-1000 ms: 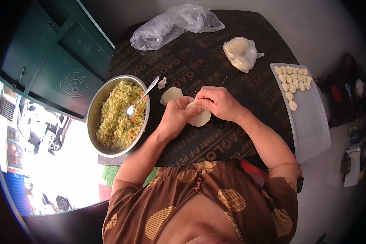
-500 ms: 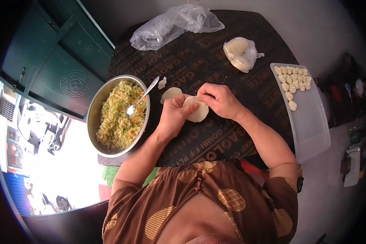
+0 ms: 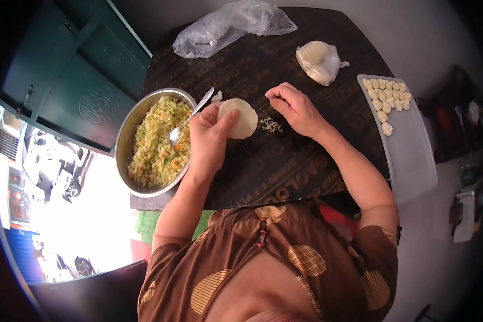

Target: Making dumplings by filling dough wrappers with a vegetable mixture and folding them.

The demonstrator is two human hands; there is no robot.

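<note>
My left hand (image 3: 210, 131) grips a round, pale dumpling wrapper (image 3: 243, 122) by its left edge, with the thumb lying on top. The wrapper is held flat, just right of the metal bowl. My right hand (image 3: 299, 111) is apart from it, to the right above the dark table. Its fingers are loosely bent, thumb and forefinger a little apart, and nothing shows between them. Small crumbs of filling (image 3: 271, 125) lie on the table between the hands. Chopped vegetable filling (image 3: 158, 142) fills the bowl (image 3: 121, 166), where a metal spoon (image 3: 198, 106) rests.
A bag of stacked wrappers (image 3: 317, 61) and a crumpled clear plastic bag (image 3: 233, 27) lie at the table's far side. On the right, a translucent tray (image 3: 410, 155) holds several small dumplings (image 3: 387, 96) at its far end. A green door (image 3: 64, 70) stands left of the table (image 3: 284, 182).
My right hand has let go of the wrapper and drawn slightly up and right. My left hand has moved left and up with a wrapper. The filling crumbs are now uncovered.
</note>
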